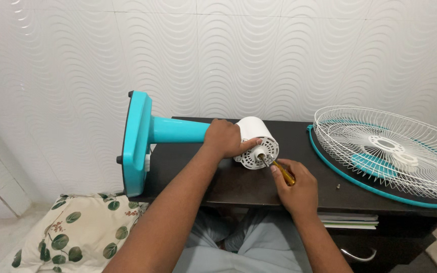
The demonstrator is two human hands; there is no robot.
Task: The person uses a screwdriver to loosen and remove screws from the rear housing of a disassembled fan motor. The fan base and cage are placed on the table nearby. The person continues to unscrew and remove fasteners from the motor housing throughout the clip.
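Fan motor housing (255, 141), white and cylindrical with a perforated front face, lies on its side on the dark table (238, 189), its face turned toward the viewer. It is joined to a turquoise stand (178, 130) that runs left to a flat turquoise base (136, 144), which stands on edge at the table's left end and overhangs it.

Left hand (224, 139) is wrapped over the top of the housing where it meets the stand; fingers (246, 146) are curled closed against the white shell, thumb side toward the front face. Grip is firm and in full contact.

Right hand (297, 187) is closed around the yellow handle of a screwdriver (279, 169). The metal shaft runs up and left from the fist, and its tip meets the front face of the housing just beside the central hub. The housing sits immediately ahead of and left of the right fingertips.

No packages, labels or signs can be made out on the fan parts.

White wire fan guard (385, 151) lies flat on the right part of the table, with a turquoise rim (340, 172) around it and turquoise blades visible beneath the wires. A small screw (338, 186) lies on the table between the right hand and the guard. Papers (350, 220) are stacked on a shelf under the table. A leaf-patterned cushion (72, 232) lies lower left.
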